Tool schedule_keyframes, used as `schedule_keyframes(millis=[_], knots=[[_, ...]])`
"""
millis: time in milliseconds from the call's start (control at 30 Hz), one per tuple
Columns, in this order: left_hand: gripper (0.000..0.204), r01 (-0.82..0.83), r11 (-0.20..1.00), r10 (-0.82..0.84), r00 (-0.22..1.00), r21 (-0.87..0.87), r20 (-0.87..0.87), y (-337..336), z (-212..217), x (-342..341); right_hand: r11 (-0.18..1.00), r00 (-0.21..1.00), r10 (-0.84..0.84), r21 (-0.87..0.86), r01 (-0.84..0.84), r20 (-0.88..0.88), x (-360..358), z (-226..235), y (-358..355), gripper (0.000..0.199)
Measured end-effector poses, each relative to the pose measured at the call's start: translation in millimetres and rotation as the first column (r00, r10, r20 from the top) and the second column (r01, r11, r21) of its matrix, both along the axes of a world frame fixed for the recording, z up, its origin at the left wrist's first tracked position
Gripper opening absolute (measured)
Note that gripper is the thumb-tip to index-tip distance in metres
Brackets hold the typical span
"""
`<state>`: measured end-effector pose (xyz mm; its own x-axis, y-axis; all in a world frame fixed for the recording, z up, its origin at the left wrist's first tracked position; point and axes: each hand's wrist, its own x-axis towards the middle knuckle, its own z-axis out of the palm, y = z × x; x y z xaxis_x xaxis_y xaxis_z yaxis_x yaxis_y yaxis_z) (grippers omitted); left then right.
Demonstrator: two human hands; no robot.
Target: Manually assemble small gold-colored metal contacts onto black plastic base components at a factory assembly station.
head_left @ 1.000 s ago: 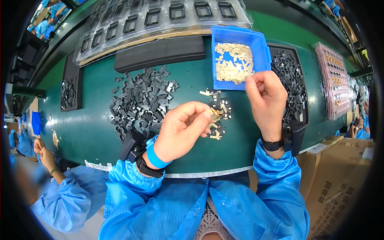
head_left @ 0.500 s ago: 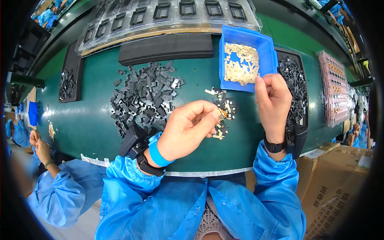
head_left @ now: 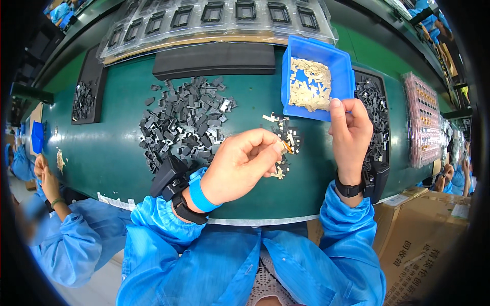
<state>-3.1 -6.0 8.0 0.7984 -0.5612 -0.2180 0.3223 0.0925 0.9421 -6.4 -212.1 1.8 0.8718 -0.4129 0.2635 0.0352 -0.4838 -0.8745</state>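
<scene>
My left hand (head_left: 245, 159) is closed in a pinch on a small piece with a thin orange strip (head_left: 287, 147) sticking out past the fingertips; the rest is hidden by the fingers. Under it lies a scatter of small black and cream pieces (head_left: 292, 136). My right hand (head_left: 352, 127) is at the near right corner of a blue bin (head_left: 343, 66), thumb and forefinger pressed together. Whether anything sits between those fingers cannot be made out. Many flat cream pieces (head_left: 310, 97) lie inside the bin.
Left of my hands spreads a heap of small black parts (head_left: 184, 122). Dark trays of black parts stand far left (head_left: 94, 109) and right (head_left: 375, 81). Behind are a long black block (head_left: 214, 60) and clear trays of black frames (head_left: 189, 30). A co-worker's hands (head_left: 48, 178) show at left.
My right thumb and forefinger stay near the bin's corner, the hand slightly turned. My left hand keeps its pinch on the orange-tipped piece. The whole view has shifted slightly.
</scene>
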Motion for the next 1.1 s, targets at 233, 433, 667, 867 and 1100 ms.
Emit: schedule_keyframes(millis=[233, 433, 667, 867, 1100], knots=[[0.021, 0.042, 0.994, -0.057, 0.986, -0.101, -0.154, 2.4, 0.8, 4.2, 0.842, 0.843, 0.525, -0.210, -0.496, 0.114, -6.8, 11.5, 20.8, 0.013], [0.022, 0.146, 0.962, -0.217, 0.921, -0.231, -0.324, 5.3, 0.9, 5.8, 0.733, 0.733, 0.666, -0.298, -0.611, 0.135, -7.0, 10.3, 20.2, 0.016], [0.022, 0.182, 0.951, -0.265, 0.896, -0.248, -0.357, 6.1, 1.6, 6.9, 0.673, 0.673, 0.732, -0.275, -0.687, 0.109, -5.3, 10.2, 19.6, 0.016], [0.023, 0.231, 0.952, -0.289, 0.893, -0.200, -0.346, 6.4, 7.6, 9.4, 0.671, 0.673, 0.734, -0.257, -0.695, 0.096, -5.3, 7.4, 21.7, 0.015], [0.012, -0.095, 0.993, 0.112, 0.935, -0.068, 0.335, 3.0, 2.7, 1.2, 0.697, 0.664, 0.712, -0.114, -0.708, 0.227, -11.2, -2.1, 26.6, 0.010]])
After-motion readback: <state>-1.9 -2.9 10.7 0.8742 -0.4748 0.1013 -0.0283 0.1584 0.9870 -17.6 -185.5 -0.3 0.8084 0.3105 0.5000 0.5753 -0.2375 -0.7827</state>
